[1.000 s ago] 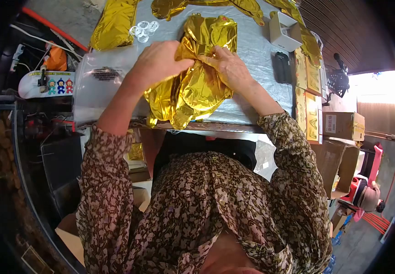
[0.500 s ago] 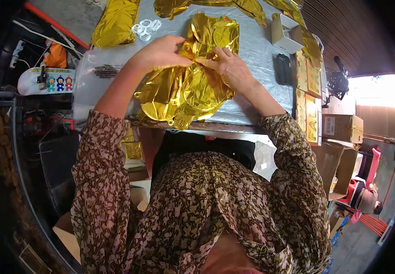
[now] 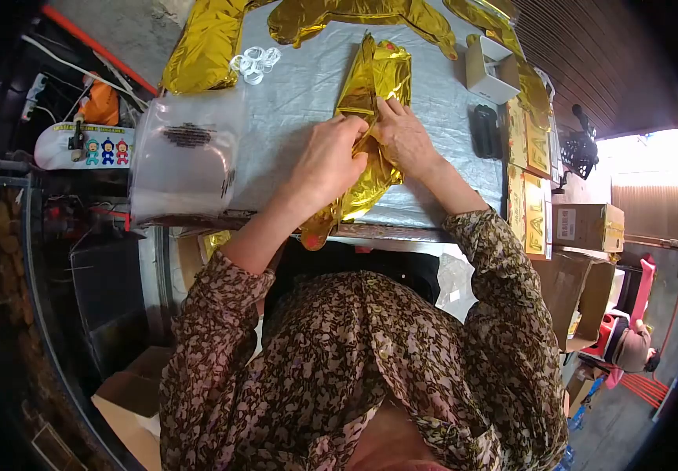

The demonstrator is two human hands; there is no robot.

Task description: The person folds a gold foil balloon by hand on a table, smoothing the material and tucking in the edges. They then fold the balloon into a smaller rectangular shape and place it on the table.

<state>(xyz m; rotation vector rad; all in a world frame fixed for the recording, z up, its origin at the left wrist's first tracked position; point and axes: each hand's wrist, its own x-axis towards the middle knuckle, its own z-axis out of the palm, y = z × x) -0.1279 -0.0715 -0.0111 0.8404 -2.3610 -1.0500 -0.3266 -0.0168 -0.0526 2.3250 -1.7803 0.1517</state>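
A gold foil balloon [image 3: 362, 86] lies on the table in front of me, folded lengthwise into a narrow, crinkled strip. Its rounded near end hangs over the table's front edge. My left hand [image 3: 329, 153] is closed on the left edge of the fold, its fingers curled over the foil. On the right side of the strip, my right hand [image 3: 406, 140] grips the foil, fingertips pressed down and thumb side close to the left hand. Both hands nearly meet at the strip's middle, and they cover part of the foil there.
Clear plastic bags [image 3: 186, 169] are stacked at the table's left. White rings [image 3: 255, 63] lie behind them. More gold foil balloons [image 3: 205, 47] line the far edge. A white box [image 3: 490, 69], a black case [image 3: 486, 132] and printed gold packs [image 3: 537, 212] stand at the right.
The balloon's wide left part has been folded over to the right, narrowing it. My left hand has moved right and nearer to me; my right hand has shifted slightly toward me.
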